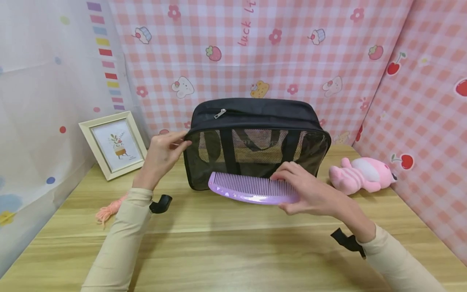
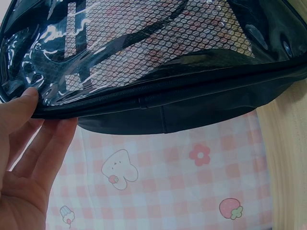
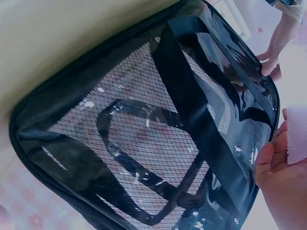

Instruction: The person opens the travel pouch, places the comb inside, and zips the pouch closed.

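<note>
A black bag (image 1: 255, 117) with a see-through mesh front stands upright on the table, its metal zipper pull (image 1: 220, 113) near the top left. My left hand (image 1: 164, 156) pinches the bag's upper left edge; in the left wrist view the thumb of my left hand (image 2: 29, 158) lies on the clear front (image 2: 158, 43), with fingers behind the rim. My right hand (image 1: 310, 190) grips the right end of a purple comb (image 1: 251, 196), teeth up, in front of the bag's lower part. In the right wrist view, my right hand (image 3: 283, 177) holds the pale comb (image 3: 297, 129) at the frame's edge.
A cream picture frame (image 1: 106, 172) stands at the back left. Pink yarn (image 1: 109, 210) lies partly behind my left sleeve. On the right lies a pink plush toy (image 1: 361, 176). Patterned cloth (image 1: 233, 69) hangs behind the wooden table (image 1: 226, 259).
</note>
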The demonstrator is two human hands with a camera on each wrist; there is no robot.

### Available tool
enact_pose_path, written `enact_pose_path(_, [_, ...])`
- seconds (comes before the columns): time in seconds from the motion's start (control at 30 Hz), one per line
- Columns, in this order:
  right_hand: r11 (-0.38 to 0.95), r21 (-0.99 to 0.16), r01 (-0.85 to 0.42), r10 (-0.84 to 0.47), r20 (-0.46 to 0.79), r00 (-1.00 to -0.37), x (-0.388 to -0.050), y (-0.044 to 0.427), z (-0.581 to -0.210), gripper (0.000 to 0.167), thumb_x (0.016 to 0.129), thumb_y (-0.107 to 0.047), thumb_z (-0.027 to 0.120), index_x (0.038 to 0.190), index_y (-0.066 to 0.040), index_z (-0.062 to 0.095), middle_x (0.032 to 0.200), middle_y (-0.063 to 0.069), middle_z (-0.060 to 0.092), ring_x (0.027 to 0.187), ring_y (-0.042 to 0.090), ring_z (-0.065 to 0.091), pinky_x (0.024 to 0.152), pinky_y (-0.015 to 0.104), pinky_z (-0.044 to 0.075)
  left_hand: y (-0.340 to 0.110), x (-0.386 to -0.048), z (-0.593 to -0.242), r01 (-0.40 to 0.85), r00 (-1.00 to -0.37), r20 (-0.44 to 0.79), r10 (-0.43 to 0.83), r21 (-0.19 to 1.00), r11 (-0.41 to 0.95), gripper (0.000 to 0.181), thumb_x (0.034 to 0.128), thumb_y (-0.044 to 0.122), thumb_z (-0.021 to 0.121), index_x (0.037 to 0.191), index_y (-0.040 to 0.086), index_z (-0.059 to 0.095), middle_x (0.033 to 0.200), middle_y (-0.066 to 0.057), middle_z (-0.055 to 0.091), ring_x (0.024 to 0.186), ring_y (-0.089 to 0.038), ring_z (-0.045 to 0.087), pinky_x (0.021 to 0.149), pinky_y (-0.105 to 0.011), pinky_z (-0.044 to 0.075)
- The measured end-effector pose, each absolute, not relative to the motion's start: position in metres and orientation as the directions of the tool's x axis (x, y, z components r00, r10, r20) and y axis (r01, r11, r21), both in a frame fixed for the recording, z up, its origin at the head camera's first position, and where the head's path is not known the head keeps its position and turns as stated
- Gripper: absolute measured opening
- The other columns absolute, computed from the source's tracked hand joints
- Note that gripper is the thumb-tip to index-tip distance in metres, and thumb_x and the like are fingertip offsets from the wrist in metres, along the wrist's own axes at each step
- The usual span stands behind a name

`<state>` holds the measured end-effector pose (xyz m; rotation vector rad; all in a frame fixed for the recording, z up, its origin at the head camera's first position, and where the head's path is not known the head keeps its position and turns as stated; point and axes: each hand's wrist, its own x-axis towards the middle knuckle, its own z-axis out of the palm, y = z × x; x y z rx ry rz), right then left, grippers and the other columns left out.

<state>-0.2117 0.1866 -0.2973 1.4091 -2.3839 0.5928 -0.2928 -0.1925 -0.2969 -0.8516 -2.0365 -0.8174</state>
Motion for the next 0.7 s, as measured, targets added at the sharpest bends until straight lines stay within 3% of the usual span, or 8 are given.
enact_pose_path(0.3, [0.376,-0.119,-0.919,-0.749,0.544,-0.377,-0.224,0.182,-0.264,0.048,0.07,-0.021,0.074,0.111,-0.001,0.058,0.109,0.003,0.052,0.098,0.016,0.045,0.08,0.027,0.04,-0.196,-0.291,-0.297,0.785,-0.47,0.838,0.275,0.256,0.564,0.027,0.0806,-0.003,0.073,0.107,-0.005,0.07,0.096,-0.018,0.07,0.075,-0.024,0.069,0.064,-0.032,0.059])
enact_pose_path(0.7, [0.47,-0.129,-0.873,-0.652,0.616,-0.442,-0.233,0.195,-0.22,0.048,0.069,-0.012,0.075,0.112,-0.001,0.058,0.11,0.007,0.051,0.095,0.016,0.046,0.072,0.023,0.041,-0.192,-0.292,-0.296,0.792,-0.465,0.834,0.296,0.242,0.56,0.027,0.0812,-0.002,0.073,0.108,-0.004,0.07,0.096,-0.019,0.07,0.074,-0.025,0.069,0.063,-0.032,0.059])
